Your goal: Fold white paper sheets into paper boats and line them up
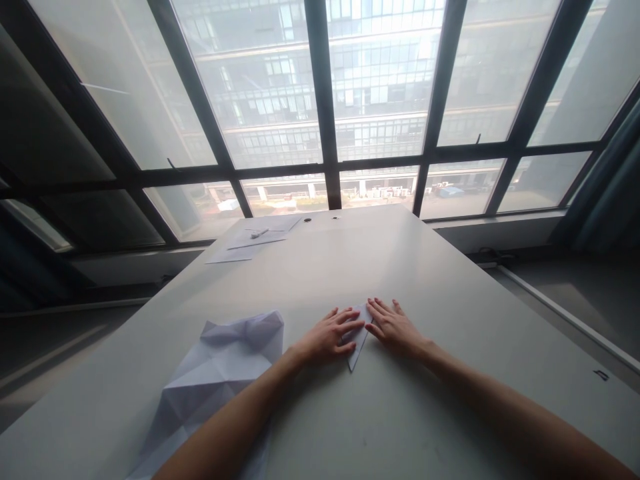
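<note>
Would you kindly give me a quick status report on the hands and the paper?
Left hand, right hand flat on small folded paper. Crumpled sheet lies left, apart.

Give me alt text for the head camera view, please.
Both hands press flat on a small folded white paper on a pale table, left hand and right hand side by side. A larger creased paper lies to the left; loose sheets sit by the windows.

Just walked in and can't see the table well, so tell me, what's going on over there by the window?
A person has both palms flat on a small folded white paper on a white table, left hand and right hand pressing on either side of it. A bigger crumpled, creased paper lies by the left forearm. A few flat sheets sit at the far end near the window.
</note>
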The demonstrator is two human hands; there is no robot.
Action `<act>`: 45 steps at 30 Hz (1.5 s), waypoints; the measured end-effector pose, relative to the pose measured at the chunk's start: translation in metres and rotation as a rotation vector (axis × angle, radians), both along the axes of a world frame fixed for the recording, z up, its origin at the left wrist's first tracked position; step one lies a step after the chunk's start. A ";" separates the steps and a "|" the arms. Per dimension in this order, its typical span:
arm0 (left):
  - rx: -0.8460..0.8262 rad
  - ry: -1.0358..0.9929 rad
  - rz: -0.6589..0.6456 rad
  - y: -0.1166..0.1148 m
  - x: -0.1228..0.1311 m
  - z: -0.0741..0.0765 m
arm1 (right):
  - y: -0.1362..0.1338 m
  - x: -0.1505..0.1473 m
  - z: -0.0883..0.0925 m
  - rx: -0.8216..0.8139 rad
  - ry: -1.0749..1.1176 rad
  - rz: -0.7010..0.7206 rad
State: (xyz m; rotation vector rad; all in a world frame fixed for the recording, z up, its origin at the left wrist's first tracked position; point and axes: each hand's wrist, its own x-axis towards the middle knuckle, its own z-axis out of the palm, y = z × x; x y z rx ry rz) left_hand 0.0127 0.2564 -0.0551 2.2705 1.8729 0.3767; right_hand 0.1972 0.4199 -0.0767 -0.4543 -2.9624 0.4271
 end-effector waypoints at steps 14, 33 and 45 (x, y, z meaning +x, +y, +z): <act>0.064 0.036 0.065 -0.001 0.003 0.002 | -0.005 0.003 0.004 0.014 0.060 -0.005; 0.046 -0.014 0.040 0.000 0.002 -0.001 | -0.016 0.009 0.019 -0.080 -0.006 0.273; 0.030 -0.036 0.047 -0.001 0.003 0.000 | -0.014 0.009 0.017 -0.099 -0.002 0.264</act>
